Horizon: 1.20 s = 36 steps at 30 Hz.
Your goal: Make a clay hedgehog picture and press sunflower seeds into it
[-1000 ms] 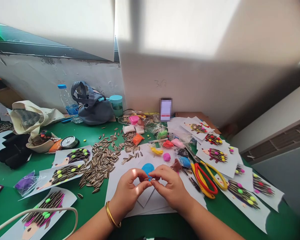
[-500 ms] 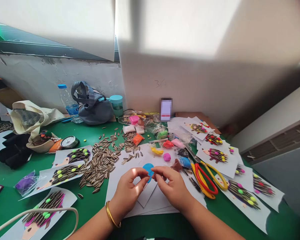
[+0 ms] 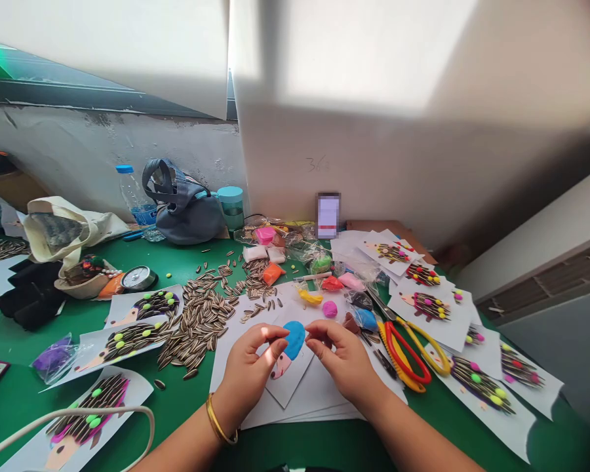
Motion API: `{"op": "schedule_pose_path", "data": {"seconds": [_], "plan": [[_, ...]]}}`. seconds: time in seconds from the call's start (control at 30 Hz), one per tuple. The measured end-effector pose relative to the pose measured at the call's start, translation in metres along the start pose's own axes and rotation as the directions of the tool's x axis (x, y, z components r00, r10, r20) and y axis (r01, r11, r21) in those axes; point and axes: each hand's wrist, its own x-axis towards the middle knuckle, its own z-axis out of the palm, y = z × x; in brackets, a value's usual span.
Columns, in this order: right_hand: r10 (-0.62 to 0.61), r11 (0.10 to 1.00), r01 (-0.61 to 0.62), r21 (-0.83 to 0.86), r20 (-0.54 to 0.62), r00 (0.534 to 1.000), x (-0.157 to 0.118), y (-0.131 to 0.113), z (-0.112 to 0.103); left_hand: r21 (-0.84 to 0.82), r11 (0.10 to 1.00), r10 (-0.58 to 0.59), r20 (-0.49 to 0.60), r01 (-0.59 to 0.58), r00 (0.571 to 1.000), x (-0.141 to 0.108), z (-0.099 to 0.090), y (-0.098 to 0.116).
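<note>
A flattened piece of blue modelling clay [image 3: 294, 339] hangs in the air between my hands. My left hand [image 3: 258, 357] pinches its left edge between thumb and forefinger, a gold bangle on the wrist. At the opposite edge, the thumb and forefinger of my right hand [image 3: 341, 354] are closed in a pinch. Underneath lies a small white paper card [image 3: 295, 377] with a pink clay animal face [image 3: 280, 366], partly covered by the blue piece and my fingers. The card rests on larger white sheets [image 3: 255, 413].
Sunflower seeds [image 3: 201, 321] are heaped on the left. Hedgehog pictures [image 3: 425, 305] lie on both sides. Red-handled scissors [image 3: 408, 357] and yellow-handled ones [image 3: 432, 347] lie at right. Beyond my hands are a pink clay ball [image 3: 329, 309], yellow clay [image 3: 309, 297] and an upright phone [image 3: 328, 215].
The blue clay has turned to show more of its broad face, and my right fingers have moved slightly outward. The pink face on the card has come into view.
</note>
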Motion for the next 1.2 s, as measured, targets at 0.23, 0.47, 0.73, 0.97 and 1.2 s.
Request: {"op": "schedule_pose_path", "data": {"seconds": [0.23,0.47,0.73,0.97,1.2], "plan": [[-0.024,0.999,0.024,-0.037,0.013,1.000,-0.001,0.002,0.001,0.049,0.998,0.033,0.035,-0.034,0.999,-0.002,0.001,-0.006],[-0.082,0.996,0.086,-0.039,0.087,0.993,-0.002,-0.001,0.002,0.017,0.999,0.044,0.085,-0.046,0.995,-0.003,0.003,-0.004],[0.032,0.990,-0.037,0.134,0.043,0.999,-0.004,-0.002,0.006,-0.143,0.989,-0.005,0.171,0.030,0.985,-0.005,0.007,-0.008],[0.061,0.953,-0.096,0.286,0.127,0.990,-0.006,-0.005,0.013,-0.010,0.997,0.071,0.132,-0.070,0.989,-0.006,0.006,-0.010],[0.062,0.956,-0.097,0.279,0.130,0.990,-0.008,-0.003,0.015,0.044,0.991,0.122,0.124,-0.128,0.985,-0.007,0.005,-0.011]]}}
